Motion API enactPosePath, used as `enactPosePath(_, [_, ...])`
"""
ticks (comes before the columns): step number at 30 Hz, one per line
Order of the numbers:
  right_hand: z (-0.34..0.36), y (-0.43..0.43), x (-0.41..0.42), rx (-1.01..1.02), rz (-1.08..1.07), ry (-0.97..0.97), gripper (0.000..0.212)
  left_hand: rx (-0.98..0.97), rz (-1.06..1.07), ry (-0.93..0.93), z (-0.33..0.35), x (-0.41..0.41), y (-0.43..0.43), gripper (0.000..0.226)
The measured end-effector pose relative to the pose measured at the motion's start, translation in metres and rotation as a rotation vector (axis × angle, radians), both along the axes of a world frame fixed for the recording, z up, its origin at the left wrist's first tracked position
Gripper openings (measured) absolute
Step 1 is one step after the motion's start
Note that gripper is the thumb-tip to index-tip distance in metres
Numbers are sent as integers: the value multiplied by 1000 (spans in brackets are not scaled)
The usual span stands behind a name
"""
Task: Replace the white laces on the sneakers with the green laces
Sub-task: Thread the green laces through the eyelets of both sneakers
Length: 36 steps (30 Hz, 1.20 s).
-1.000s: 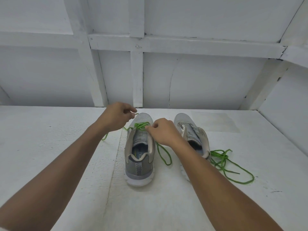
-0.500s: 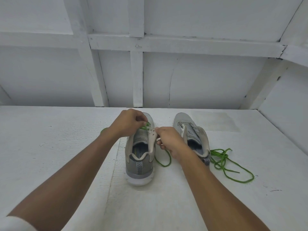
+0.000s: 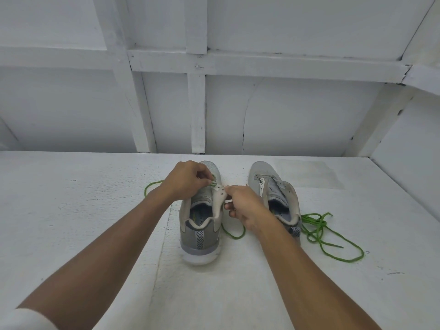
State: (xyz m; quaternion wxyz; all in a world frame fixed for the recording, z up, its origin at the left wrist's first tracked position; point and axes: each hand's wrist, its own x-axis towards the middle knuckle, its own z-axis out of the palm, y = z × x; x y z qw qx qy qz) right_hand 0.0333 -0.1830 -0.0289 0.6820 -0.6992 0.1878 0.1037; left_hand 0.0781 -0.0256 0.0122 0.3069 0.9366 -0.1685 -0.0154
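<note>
My L hand [image 3: 188,181] fingers pinch lace [image 3: 213,184] at shoe [image 3: 201,236]; R hand [image 3: 245,208] fingers pinch shoe's eyelet edge.

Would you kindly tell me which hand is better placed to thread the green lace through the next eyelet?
Left, most likely: the left hand pinches the green lace tip at the eyelets of the left sneaker, while the right hand is busy holding its eyelet flap.
</note>
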Motion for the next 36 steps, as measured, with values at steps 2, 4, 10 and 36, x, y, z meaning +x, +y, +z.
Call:
enactPosePath(2, [-1, -1, -1, 16, 2, 0, 25, 8, -2, -2, 0, 0, -1, 10])
enactPosePath(4, [-1, -2, -2, 18, 8, -3, 25, 15, -6, 2, 0, 0, -1, 10])
enactPosePath(10, [-3, -2, -1, 3, 12, -17, 25, 22, -12, 2, -2, 1, -2, 10])
enactPosePath(36, [-7, -2, 1, -72, 27, -52, 28, 96, -21, -37, -5, 5, -11, 16])
